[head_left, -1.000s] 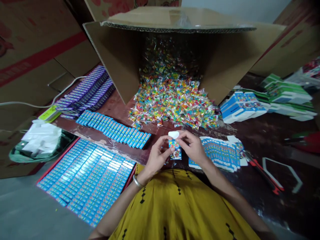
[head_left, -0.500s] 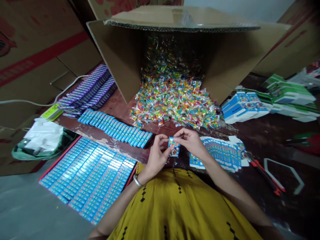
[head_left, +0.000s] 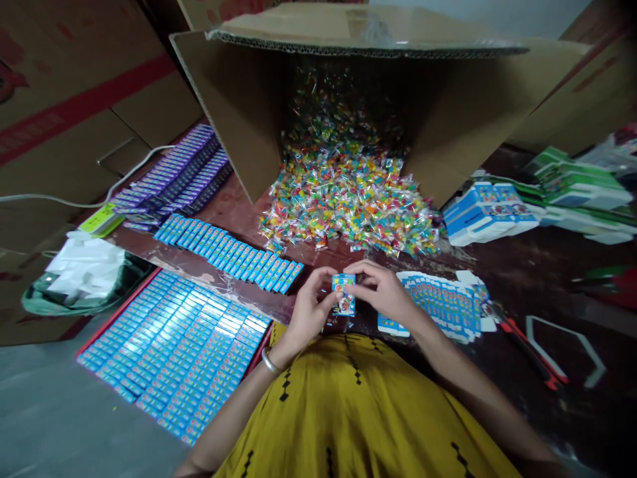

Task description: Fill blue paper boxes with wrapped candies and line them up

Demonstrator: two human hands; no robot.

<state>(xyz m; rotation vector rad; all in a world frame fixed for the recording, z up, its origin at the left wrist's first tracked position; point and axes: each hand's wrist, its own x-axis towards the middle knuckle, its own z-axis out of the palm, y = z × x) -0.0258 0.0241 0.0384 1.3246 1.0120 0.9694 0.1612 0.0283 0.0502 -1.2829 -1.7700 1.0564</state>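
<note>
A small blue printed candy box (head_left: pixel 344 302) is held upright between both hands, close to the table's front edge. My left hand (head_left: pixel 314 305) grips its left side, thumb across the front face. From the right, my right hand (head_left: pixel 379 289) pinches the same box, with thumb on the front and fingers at the top edge. Just beyond the hands lies a heap of wrapped colourful candies (head_left: pixel 348 206), spilling from a large cardboard carton (head_left: pixel 448 113). A fanned stack of flat blue box blanks (head_left: pixel 440 305) rests beside my right forearm.
A row of small blue boxes (head_left: pixel 229 252) stands left of the hands. Below it is a red-edged tray packed with blue boxes (head_left: pixel 174 352). Purple boxes (head_left: pixel 174 176) and a green bag of white pieces (head_left: pixel 84 272) are farther left. A red-and-black tool (head_left: pixel 530 348) lies at right.
My right fingers have shifted from the box's top flap to its right side and top edge, with the thumb now on the front. The box top looks closed down.
</note>
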